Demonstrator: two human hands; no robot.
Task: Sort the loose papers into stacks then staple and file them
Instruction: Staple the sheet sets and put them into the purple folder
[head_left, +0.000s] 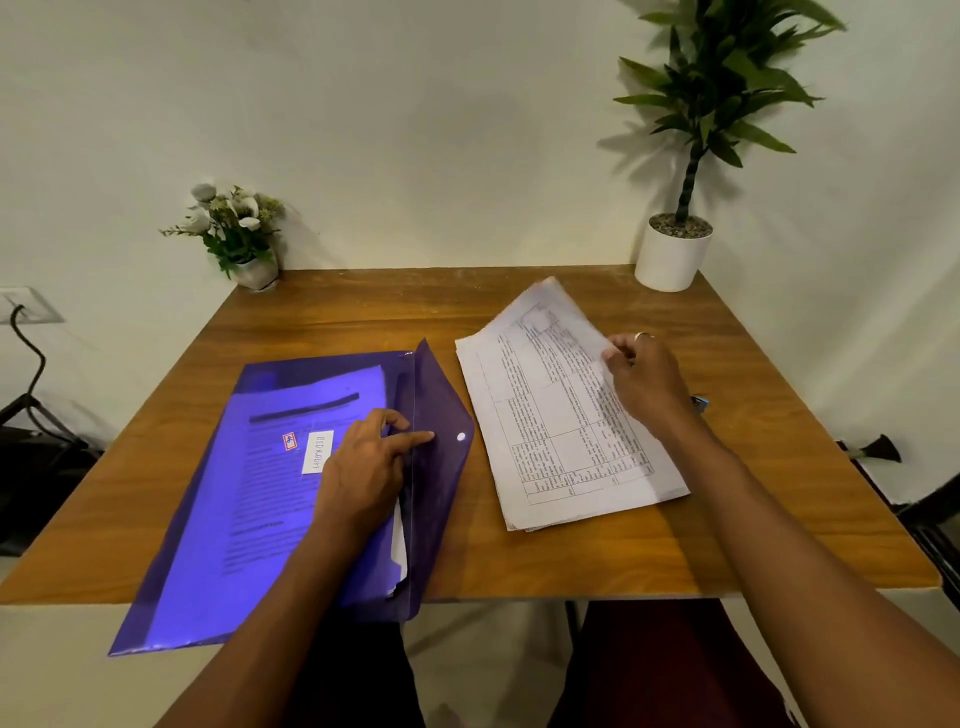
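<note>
Purple folder (249, 493) is closest to you, near corner hanging off the surface (363, 312) edge. Printed sheets show through its cover, and a white label (317, 452) sits on top. Your left hand (363, 467) rests on the folder at its mouth, holding nothing, with the index finger straight across onto the open flap (441, 395). White sheet edges (399, 551) poke out of the mouth, nearer you than that hand.

Paper stack (550, 426) lies just right of the folder, apart from the flap and skewed. Your right hand (644, 379) pinches the stack's right edge, top sheets lifted there. A small blue item (698, 402) is right of that hand, mostly hidden.

Beyond the folder: flower pot (239, 234) far left, potted plant (672, 254) far right, both against the wall.
</note>
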